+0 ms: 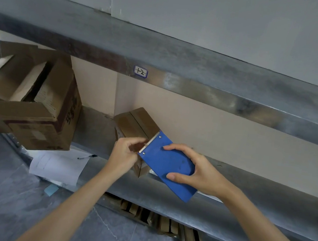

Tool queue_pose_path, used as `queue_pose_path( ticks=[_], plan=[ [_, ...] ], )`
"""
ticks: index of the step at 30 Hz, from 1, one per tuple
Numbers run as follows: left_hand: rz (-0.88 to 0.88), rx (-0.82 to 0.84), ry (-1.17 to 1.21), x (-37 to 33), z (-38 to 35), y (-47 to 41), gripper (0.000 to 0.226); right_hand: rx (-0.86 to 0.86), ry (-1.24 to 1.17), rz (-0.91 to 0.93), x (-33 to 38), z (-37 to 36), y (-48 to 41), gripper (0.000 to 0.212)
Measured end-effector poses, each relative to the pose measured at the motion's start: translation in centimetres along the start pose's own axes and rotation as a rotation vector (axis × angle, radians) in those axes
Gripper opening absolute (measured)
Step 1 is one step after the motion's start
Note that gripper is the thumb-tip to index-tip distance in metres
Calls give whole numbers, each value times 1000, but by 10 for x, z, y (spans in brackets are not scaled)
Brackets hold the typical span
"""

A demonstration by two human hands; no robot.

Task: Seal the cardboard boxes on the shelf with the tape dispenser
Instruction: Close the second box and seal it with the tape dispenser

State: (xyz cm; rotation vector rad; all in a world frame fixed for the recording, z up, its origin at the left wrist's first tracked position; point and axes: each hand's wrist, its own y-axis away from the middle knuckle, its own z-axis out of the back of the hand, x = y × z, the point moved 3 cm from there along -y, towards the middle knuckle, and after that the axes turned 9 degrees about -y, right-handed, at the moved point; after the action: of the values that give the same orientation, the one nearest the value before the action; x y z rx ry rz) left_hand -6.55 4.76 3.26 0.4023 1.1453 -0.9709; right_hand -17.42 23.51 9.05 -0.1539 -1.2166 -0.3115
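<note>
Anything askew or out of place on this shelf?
Yes. The large open brown cardboard box at left sits tilted, a corner overhanging the grey metal shelf edge. A white paper sheet droops over that edge, a black pen at its corner. The small brown cardboard box at the blue plastic tape dispenser looks intact.

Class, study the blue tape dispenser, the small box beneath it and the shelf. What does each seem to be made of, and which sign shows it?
Tape dispenser: probably plastic, matte blue and smooth; its toothed blade looks like bare riveted metal. Small box: brown cardboard, dull, with folded flaps. Shelf: likely galvanised steel, grey with a mottled, dull sheen.
</note>
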Motion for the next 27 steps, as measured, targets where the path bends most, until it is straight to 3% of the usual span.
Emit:
queue_pose_path(
  ticks=[6,15,22,27],
  plan=[
    [90,4,29,6,-8,0,38,193,20,-23,-9,13,-1,49],
    [251,2,89,1,-28,21,24,384,312,120,-30,30,6,43],
    [314,-215,30,6,-34,37,38,355,456,215,-36,26,-5,45],
    [265,-312,-14,-10,-28,44,26,382,500,241,-29,33,-16,43]
  ],
)
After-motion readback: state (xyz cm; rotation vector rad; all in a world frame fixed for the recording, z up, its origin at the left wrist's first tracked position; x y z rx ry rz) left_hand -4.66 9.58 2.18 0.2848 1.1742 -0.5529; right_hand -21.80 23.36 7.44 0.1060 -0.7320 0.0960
